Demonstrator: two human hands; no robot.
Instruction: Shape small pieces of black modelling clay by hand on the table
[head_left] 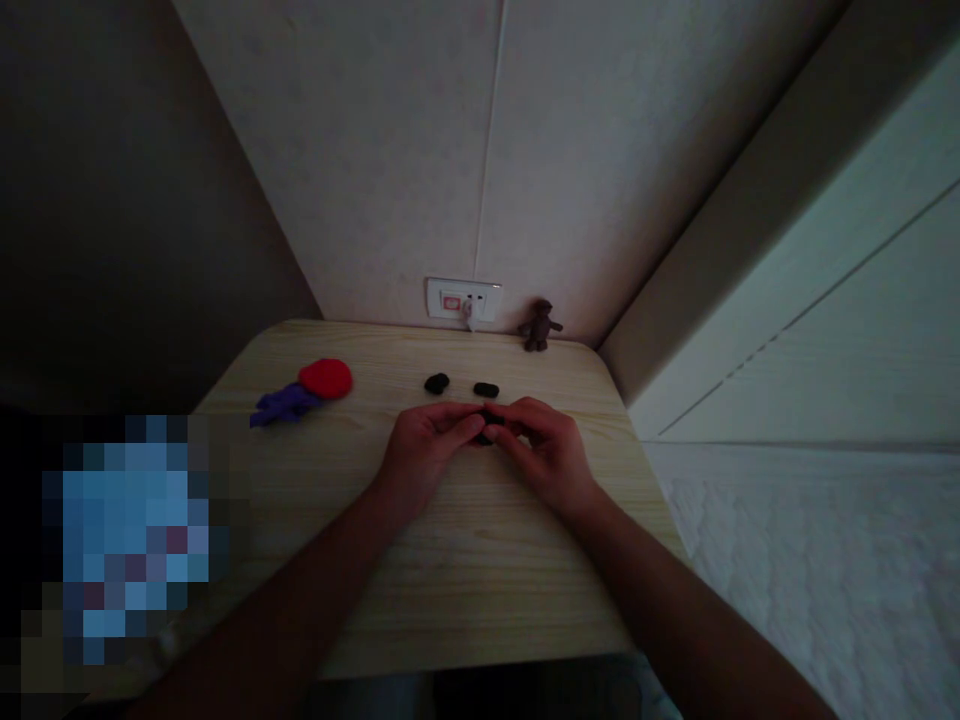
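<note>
Between the fingertips of both hands is a small black lump (486, 436) that looks like modelling clay, mostly covered by the thumbs. My left hand (431, 440) pinches it from the left, and my right hand (544, 440) pinches it from the right. Just beyond the fingers two more black pieces lie on the table: a knobbly one (436, 383) and a short rounded bar (486, 390). Off to the left, a flat red disc (326, 378) touches a purple lumpy piece (285, 404).
A small dark brown figure (538, 326) stands at the back of the wooden table (480, 580), near the wall. Behind the table is a wall socket (463, 302) with a plug and cord. A blurred blue patch (127, 510) covers the lower left. Pale quilted fabric (817, 560) lies to the right.
</note>
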